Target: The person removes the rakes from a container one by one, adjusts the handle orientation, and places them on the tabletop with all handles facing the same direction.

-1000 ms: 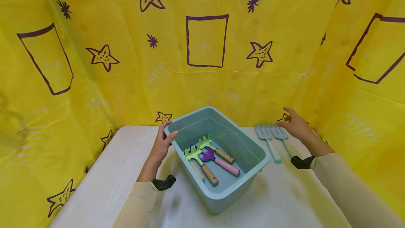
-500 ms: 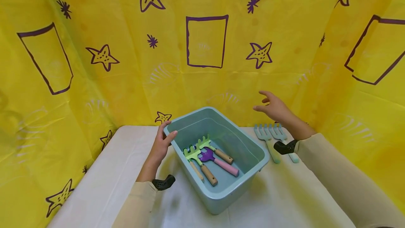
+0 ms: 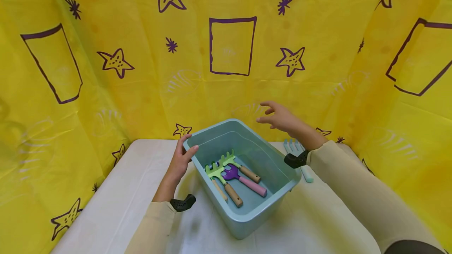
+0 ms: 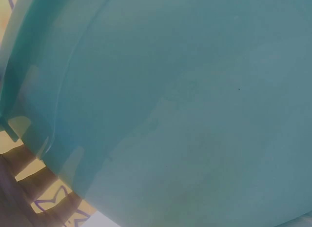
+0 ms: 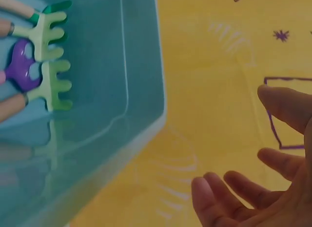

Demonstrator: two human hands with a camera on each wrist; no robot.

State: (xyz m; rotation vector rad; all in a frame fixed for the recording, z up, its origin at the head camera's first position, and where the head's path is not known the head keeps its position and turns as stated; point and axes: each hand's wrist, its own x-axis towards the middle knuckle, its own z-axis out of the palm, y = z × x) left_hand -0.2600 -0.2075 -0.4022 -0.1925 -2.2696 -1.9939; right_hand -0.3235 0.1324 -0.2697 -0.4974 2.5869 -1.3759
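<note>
My left hand [image 3: 180, 164] grips the left corner of a blue-green plastic tub [image 3: 259, 216], thumb over the rim. In the left wrist view its fingers [image 4: 36, 180] show at the tub's outer side. Inside the tub lie two light-green hand rakes [image 3: 215, 171] with wooden handles, a purple-headed tool with a pink handle [image 3: 253, 185], and another with a pale wooden handle [image 3: 219, 189], its head partly covered. My right hand [image 3: 282, 119] hovers beyond the tub's far right rim, fingers spread and holding nothing; the right wrist view shows its fingers [image 5: 248, 188] apart from the tub.
A pale blue garden fork [image 3: 306, 173] lies on the white-covered table [image 3: 106, 207], right of the tub and partly behind my right forearm. Yellow cloth [image 3: 141, 101] printed with purple starfish surrounds the table at the back and sides.
My right hand has moved left from above the two pale blue forks to beyond the tub's far rim. The right forearm now hides the second fork. My left hand and the tub stay put.
</note>
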